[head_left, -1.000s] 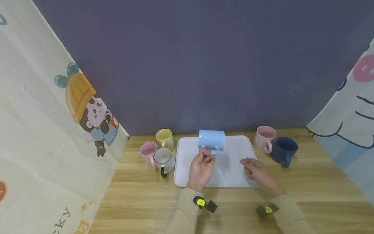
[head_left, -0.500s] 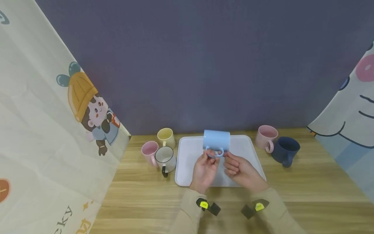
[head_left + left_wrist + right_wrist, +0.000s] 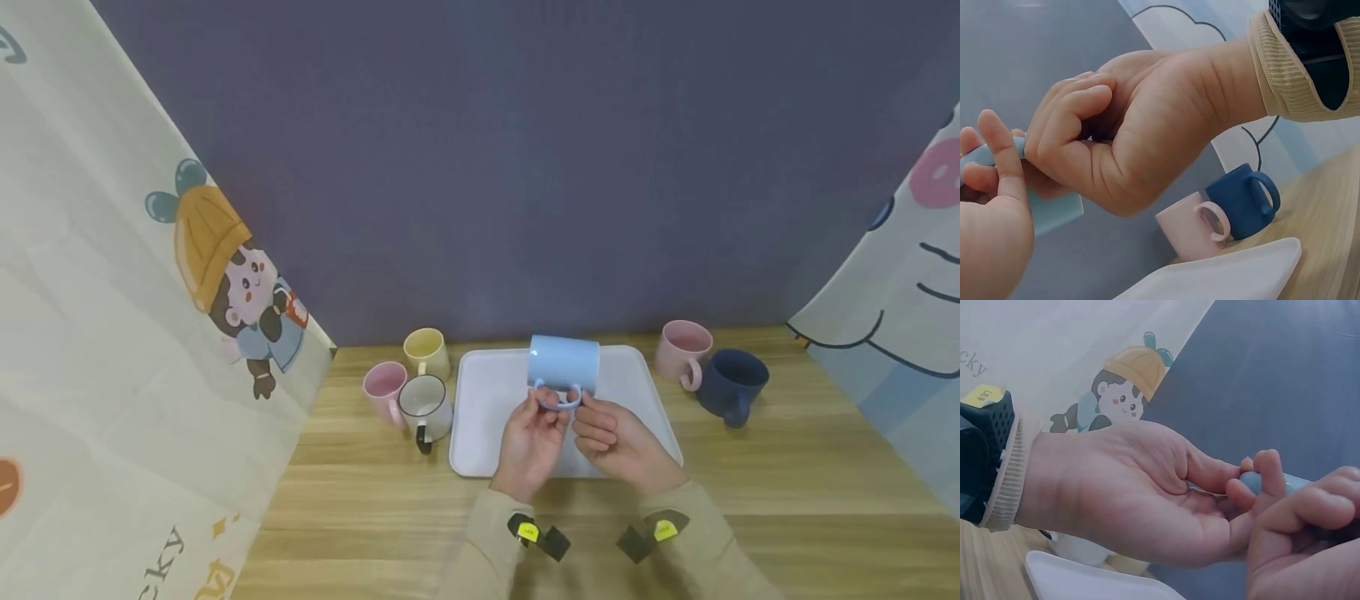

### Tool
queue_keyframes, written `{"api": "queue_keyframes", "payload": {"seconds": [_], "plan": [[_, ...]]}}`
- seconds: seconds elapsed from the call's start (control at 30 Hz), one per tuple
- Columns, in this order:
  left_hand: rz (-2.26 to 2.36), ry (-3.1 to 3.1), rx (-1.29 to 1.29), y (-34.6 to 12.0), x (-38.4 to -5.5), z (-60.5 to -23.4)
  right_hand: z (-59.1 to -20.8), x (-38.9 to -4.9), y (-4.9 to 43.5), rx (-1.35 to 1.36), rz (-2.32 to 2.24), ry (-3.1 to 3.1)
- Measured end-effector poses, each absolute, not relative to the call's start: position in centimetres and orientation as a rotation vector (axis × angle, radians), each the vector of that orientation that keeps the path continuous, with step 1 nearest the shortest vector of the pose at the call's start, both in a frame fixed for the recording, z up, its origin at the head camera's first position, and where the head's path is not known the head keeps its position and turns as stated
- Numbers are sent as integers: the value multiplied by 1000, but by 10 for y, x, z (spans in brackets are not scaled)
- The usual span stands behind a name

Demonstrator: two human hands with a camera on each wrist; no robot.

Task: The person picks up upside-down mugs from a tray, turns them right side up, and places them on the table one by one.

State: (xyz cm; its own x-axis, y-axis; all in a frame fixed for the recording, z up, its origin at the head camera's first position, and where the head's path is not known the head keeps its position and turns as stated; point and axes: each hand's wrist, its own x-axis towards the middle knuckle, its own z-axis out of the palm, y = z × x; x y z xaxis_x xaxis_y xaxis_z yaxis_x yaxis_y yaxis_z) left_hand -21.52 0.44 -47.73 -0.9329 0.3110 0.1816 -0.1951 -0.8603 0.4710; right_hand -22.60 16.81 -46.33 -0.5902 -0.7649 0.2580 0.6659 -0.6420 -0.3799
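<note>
A light blue mug (image 3: 564, 363) is held on its side above the white tray (image 3: 480, 442), handle towards me. My left hand (image 3: 531, 450) grips the handle, its fingers hooked through the loop. At the handle's right end, the thumb and index finger of my right hand (image 3: 624, 442) pinch it, the other fingers curled. From the left wrist, the right hand (image 3: 1141, 125) hides part of the mug (image 3: 1054, 212). In the right wrist view the left hand (image 3: 1129, 494) reaches across to the blue handle (image 3: 1291, 484), which fingers partly cover.
Left of the tray stand a pink mug (image 3: 382, 383), a yellow mug (image 3: 429, 354) and a white mug (image 3: 427, 408) with a dark rim and black handle. Right of it are another pink mug (image 3: 681, 354) and a dark blue mug (image 3: 731, 387). A dark wall (image 3: 555, 167) rises behind.
My right hand has come in from the tray's right side to pinch the mug's handle. The mug and left hand have shifted slightly right.
</note>
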Motion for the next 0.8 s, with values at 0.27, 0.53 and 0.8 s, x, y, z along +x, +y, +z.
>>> {"api": "queue_keyframes", "payload": {"seconds": [0.27,0.53,0.8], "plan": [[2702,779,408,3,-213,-479,-463,-223,167,-535,-2240,222],[2582,1086,259,1,-212,-481,-461,-219,171,-669,-2291,254],[2228,1914,27,-8,-216,-481,-466,-215,190,-795,-2363,824]]}}
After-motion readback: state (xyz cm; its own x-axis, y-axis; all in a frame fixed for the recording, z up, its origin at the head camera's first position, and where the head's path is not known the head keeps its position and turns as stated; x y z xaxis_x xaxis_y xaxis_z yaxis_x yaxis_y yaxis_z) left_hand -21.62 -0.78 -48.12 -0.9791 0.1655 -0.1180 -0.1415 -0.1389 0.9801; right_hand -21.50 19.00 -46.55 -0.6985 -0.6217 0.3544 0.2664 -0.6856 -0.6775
